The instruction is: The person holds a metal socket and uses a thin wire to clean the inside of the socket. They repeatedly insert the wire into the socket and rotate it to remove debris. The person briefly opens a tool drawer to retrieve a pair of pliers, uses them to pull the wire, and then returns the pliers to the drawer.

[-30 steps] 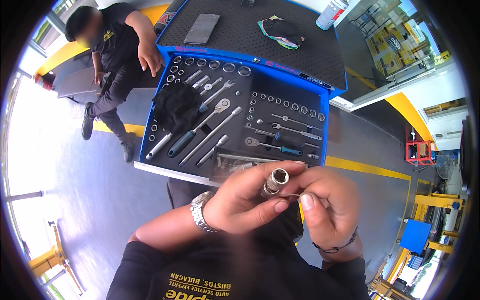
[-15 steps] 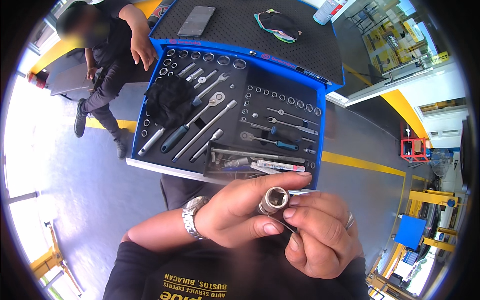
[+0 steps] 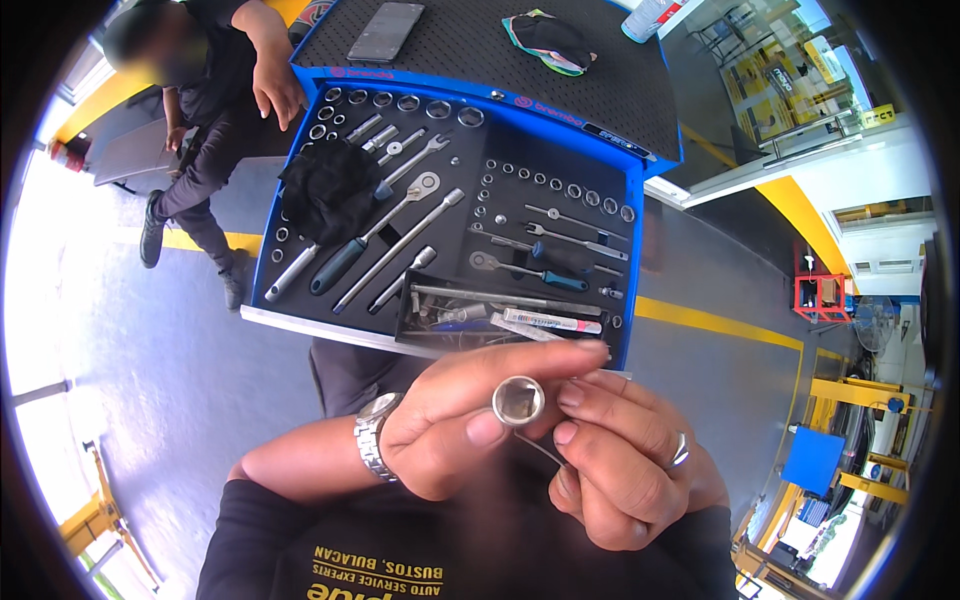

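My left hand point(image 3: 450, 410), with a metal watch on its wrist, grips a shiny metal socket point(image 3: 519, 402) between thumb and fingers. The socket's round open end faces up toward me, and a squarish recess shows inside it. Close beside it on the right, my right hand point(image 3: 625, 460), wearing a ring, is closed in a pinch. A thin bent metal wire point(image 3: 538, 447) runs from those fingers to just below the socket. Whether the wire touches the socket, I cannot tell.
Ahead stands a blue tool cabinet, its drawer point(image 3: 340, 325) pulled out, with sockets, ratchets point(image 3: 425, 186) and a black cloth point(image 3: 330, 190). A small tray point(image 3: 405, 325) holds loose items. On top lie a phone point(image 3: 385, 32) and a cloth bundle point(image 3: 550, 42). A person point(image 3: 200, 110) sits at left.
The socket has tilted in my left hand, so its open end faces me more squarely. Both hands sit slightly farther left in view, and the cabinet has shifted a little left too.
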`<action>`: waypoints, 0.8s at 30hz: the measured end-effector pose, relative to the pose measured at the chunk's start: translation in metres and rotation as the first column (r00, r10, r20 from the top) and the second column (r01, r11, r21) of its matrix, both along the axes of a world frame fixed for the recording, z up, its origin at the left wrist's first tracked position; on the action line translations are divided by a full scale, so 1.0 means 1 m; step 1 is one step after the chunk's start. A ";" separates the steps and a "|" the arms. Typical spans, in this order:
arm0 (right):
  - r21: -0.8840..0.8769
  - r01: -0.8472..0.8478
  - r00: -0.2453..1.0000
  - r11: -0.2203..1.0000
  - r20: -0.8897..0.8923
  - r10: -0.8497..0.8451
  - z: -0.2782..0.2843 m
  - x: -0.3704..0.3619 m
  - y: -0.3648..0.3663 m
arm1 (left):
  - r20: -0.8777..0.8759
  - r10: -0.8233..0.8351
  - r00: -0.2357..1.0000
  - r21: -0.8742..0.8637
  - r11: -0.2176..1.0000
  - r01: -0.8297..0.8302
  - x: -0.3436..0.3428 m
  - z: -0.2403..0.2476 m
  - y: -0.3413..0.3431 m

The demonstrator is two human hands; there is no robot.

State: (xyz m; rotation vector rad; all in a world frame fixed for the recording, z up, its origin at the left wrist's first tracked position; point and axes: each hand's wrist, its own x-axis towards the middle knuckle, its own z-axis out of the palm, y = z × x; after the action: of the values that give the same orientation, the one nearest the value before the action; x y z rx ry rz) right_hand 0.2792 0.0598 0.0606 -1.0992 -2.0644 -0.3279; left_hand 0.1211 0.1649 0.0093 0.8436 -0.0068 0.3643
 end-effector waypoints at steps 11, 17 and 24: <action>-0.206 0.045 0.946 0.977 -0.307 -0.108 -0.005 -0.006 -0.007 | -0.080 0.218 0.973 0.142 0.968 -0.205 0.007 -0.003 -0.010; -0.396 -0.146 0.708 0.907 -0.682 -0.184 0.001 0.002 -0.006 | 0.179 0.208 0.962 0.340 0.904 -0.259 0.018 -0.018 -0.004; -0.461 -0.261 0.550 0.848 -0.793 -0.262 0.012 0.007 -0.008 | 0.258 0.055 0.964 0.189 0.976 -0.106 0.014 -0.016 -0.005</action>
State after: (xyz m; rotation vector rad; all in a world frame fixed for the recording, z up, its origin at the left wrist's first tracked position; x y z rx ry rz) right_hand 0.2861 0.0521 0.0731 -1.2279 -1.2397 0.7459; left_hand 0.1353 0.1599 -0.0065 0.9947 -0.2500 0.5536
